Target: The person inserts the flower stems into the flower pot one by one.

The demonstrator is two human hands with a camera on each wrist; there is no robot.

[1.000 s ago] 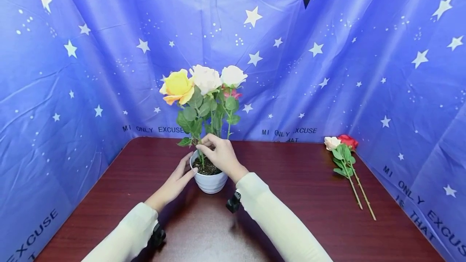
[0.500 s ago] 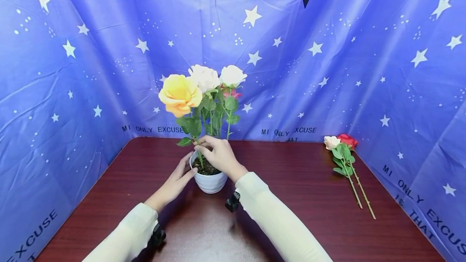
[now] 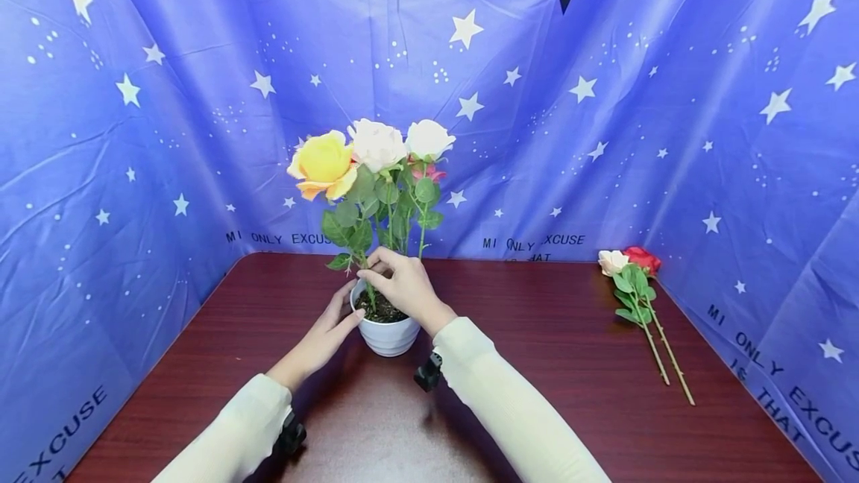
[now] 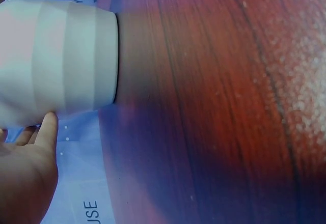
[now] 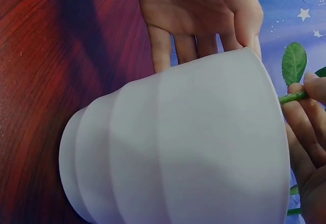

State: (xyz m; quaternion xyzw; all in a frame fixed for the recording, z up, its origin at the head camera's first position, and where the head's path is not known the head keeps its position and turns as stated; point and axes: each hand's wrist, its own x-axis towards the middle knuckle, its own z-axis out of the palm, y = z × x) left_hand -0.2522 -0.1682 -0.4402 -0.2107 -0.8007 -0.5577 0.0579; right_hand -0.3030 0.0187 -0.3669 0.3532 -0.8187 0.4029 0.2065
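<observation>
Fingers (image 3: 385,253) of the right hand (image 3: 408,288) pinch the green stem (image 5: 293,98) of a yellow rose (image 3: 323,165) just above a tapered white pot (image 3: 389,338), set toward the far edge of a glossy, wood-grained table (image 3: 537,364). The left hand (image 3: 331,319), fingers apart, rests against the pot's smooth, ridged wall. The stem appears to be being settled in crumbly soil (image 3: 385,309); next seems to call for a steady downward press. Ruffled white roses (image 3: 378,145) stand beyond; two cut roses (image 3: 627,289) lie at right.

Yellow rose (image 3: 323,162), star-patterned blue cloth (image 3: 322,6)
</observation>
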